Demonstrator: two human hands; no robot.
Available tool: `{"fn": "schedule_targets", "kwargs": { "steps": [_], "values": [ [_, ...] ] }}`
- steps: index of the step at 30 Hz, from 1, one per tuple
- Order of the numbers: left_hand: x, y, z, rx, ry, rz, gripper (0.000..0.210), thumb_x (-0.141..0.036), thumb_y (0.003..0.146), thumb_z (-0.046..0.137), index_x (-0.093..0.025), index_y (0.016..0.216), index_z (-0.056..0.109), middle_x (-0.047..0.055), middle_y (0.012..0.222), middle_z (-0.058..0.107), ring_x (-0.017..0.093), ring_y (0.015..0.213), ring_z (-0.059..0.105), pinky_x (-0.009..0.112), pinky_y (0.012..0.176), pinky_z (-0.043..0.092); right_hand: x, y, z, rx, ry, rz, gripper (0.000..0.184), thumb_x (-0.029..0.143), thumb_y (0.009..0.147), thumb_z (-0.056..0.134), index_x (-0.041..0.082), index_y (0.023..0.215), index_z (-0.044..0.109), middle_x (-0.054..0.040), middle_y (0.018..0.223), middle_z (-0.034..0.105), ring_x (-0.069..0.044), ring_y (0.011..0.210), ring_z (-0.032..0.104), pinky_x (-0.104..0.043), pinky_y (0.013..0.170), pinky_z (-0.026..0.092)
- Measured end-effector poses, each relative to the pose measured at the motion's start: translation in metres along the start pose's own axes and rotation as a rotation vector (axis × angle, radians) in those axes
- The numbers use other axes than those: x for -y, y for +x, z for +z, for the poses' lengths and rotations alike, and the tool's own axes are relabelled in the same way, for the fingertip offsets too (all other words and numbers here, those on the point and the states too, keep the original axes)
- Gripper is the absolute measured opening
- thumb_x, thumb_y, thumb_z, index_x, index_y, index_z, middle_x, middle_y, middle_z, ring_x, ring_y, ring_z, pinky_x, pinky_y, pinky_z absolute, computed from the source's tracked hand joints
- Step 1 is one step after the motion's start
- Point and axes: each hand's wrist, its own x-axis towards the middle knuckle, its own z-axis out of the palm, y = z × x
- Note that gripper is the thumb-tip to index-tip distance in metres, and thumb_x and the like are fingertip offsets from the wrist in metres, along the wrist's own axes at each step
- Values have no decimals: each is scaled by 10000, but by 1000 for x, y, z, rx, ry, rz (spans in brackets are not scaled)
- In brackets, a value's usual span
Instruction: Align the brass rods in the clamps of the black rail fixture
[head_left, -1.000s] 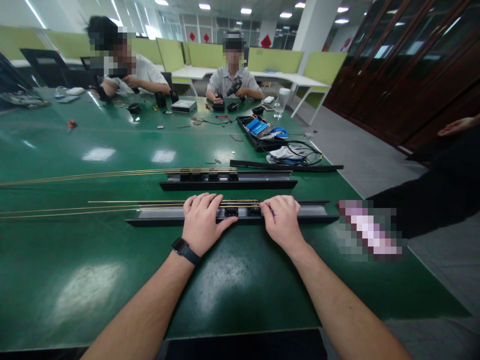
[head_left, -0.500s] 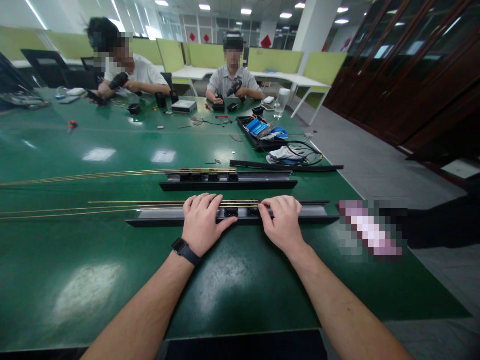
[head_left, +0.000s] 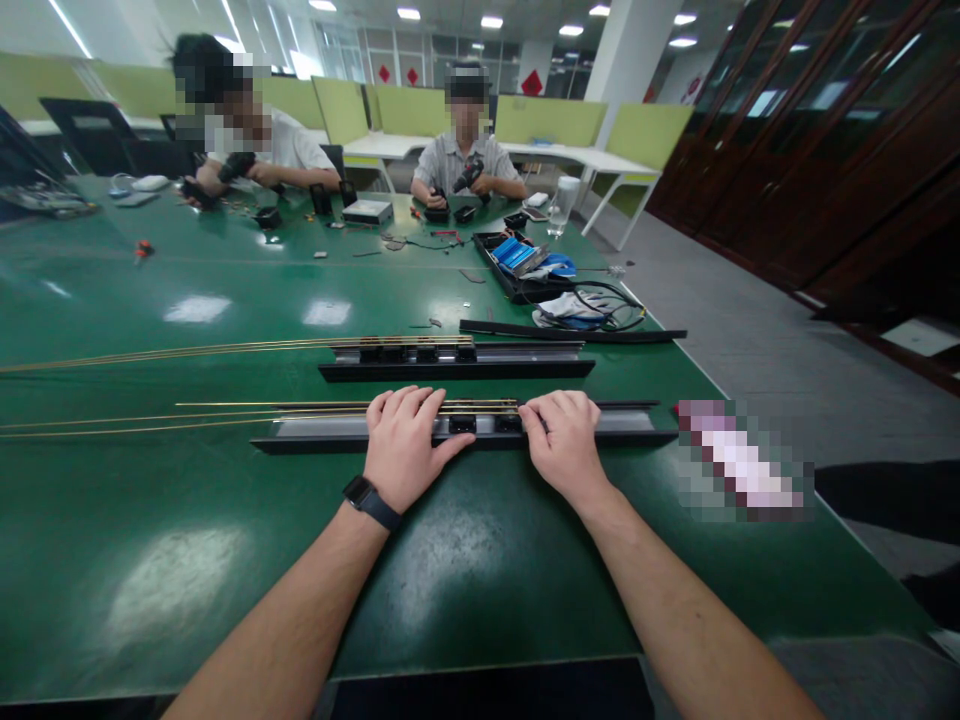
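A long black channel rail (head_left: 637,422) with a grey inner face lies across the table. My left hand (head_left: 405,440) is closed over its middle, fingers reaching across to the far wall and thumb by the near wall. Thin brass rods (head_left: 315,410) run under this hand and along the channel. Small black blocks (head_left: 462,424) sit inside the rail between my hands. My right hand (head_left: 564,440) pinches with thumb and forefinger at the right ends of the rods. Its other fingers are curled, and the exact grip is partly hidden.
A second black rail (head_left: 457,372) with blocks and brass rods lies behind. Beyond it are a black strip (head_left: 574,332) and a black tray (head_left: 487,262) with blue items. Two people sit across the table with power drills (head_left: 469,174). A blurred pink object (head_left: 739,455) lies right.
My hands stay in nearly the same place, the right one shifting very slightly. The person at far left has moved the dark part in their hand. A dark shape at the right edge has shifted.
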Motion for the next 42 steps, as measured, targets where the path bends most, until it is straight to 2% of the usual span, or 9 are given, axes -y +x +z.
{"fn": "schedule_targets", "kwargs": {
  "steps": [12, 31, 39, 42],
  "values": [
    [0, 0, 0, 0, -2, -4, 614, -622, 848, 742, -217, 1303, 666, 137, 1308, 707, 356, 1260, 591, 542, 1129, 335, 1, -2, -1, -29, -5, 5, 237, 378, 1032, 529, 238, 932, 692, -49, 953, 713, -243, 1027, 530, -431, 946, 305],
    [1, 0, 0, -3, -7, -2, 605, -632, 857, 720, -220, 1298, 675, 137, 1297, 709, 358, 1250, 594, 546, 1122, 343, -1, 0, -1, 0, 9, 17, 262, 354, 1027, 526, 238, 840, 669, -41, 902, 699, -236, 986, 522, -419, 905, 300],
    [0, 0, 0, -7, -12, -1, 608, -621, 857, 728, -212, 1303, 670, 140, 1303, 707, 358, 1252, 593, 548, 1125, 339, 3, -2, -2, -45, -2, 11, 214, 356, 1033, 518, 234, 960, 679, -53, 968, 726, -247, 1043, 544, -435, 965, 313],
    [1, 0, 0, -8, -6, -5, 612, -632, 855, 725, -218, 1302, 670, 139, 1305, 706, 358, 1251, 593, 544, 1124, 340, 2, -2, 1, -45, -6, -2, 228, 355, 1034, 525, 233, 911, 674, -44, 937, 723, -240, 1026, 542, -428, 962, 312]
  ]
}}
